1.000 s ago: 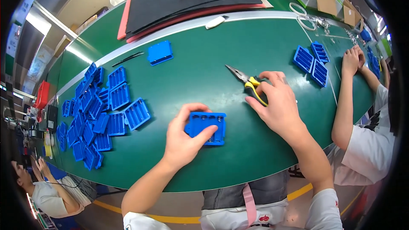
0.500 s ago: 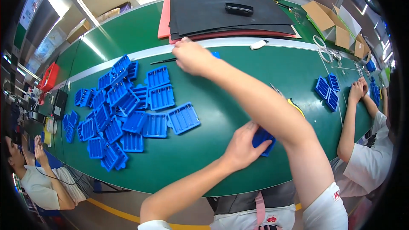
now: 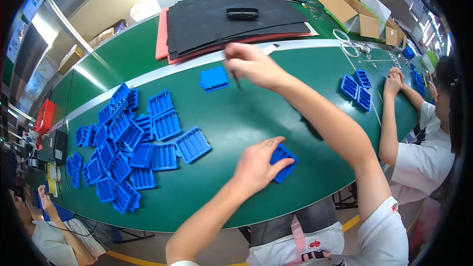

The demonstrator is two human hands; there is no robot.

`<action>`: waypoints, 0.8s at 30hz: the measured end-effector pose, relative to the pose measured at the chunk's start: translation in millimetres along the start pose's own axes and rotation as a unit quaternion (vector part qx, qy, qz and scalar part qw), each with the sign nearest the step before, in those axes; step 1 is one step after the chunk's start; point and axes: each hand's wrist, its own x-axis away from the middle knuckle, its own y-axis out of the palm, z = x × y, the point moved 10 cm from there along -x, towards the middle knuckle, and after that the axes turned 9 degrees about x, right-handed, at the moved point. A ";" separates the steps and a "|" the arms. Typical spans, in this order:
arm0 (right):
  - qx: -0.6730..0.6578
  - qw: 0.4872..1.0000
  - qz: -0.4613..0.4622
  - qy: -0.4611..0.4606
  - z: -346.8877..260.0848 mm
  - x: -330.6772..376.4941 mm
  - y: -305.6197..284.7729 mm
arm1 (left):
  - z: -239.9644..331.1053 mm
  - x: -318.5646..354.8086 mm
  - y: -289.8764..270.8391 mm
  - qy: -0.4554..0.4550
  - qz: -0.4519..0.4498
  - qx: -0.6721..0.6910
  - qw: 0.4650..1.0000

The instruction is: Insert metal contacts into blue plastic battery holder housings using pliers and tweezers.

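Blue tray (image 3: 282, 161) under left hand (image 3: 256, 166), fingers clamped on it at near table edge. Right hand (image 3: 249, 64) pinches thin dark tool, single blue tray (image 3: 214, 79) just left of it; right hand nearer.

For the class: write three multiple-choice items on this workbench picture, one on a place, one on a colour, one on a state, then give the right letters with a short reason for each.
1. Where does the heap of blue trays lie on the green table?
A. to the person's left
B. at the far right end
C. on the black sheets

2. What colour is the tray under the left hand?
A. red
B. blue
C. white

3. How is the right hand placed?
A. flat on the table in front of the person
B. resting on a cardboard box
C. stretched far forward, closed on a thin dark tool

Answers:
1 A, the pile fills the left part of the table.
2 B, the held tray matches the blue pile.
3 C, the arm reaches out near the single tray, a thin dark tool pinched in its fingers.
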 end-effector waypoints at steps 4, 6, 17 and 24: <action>-0.085 0.985 0.052 0.141 22.3 108.7 -51.2 | 19.6 -8.0 -17.8 -0.012 0.008 -0.214 0.977; -0.089 0.979 0.077 0.163 28.3 144.1 -68.1 | 45.9 -4.9 -18.8 -0.003 0.005 -0.260 0.966; -0.343 0.926 0.086 0.132 26.0 204.4 -76.7 | 41.9 -25.5 -17.7 0.051 -0.013 -0.041 0.998; -0.363 0.928 0.035 0.077 18.6 212.7 -42.3 | 25.9 -13.1 -20.3 0.058 0.044 0.107 0.992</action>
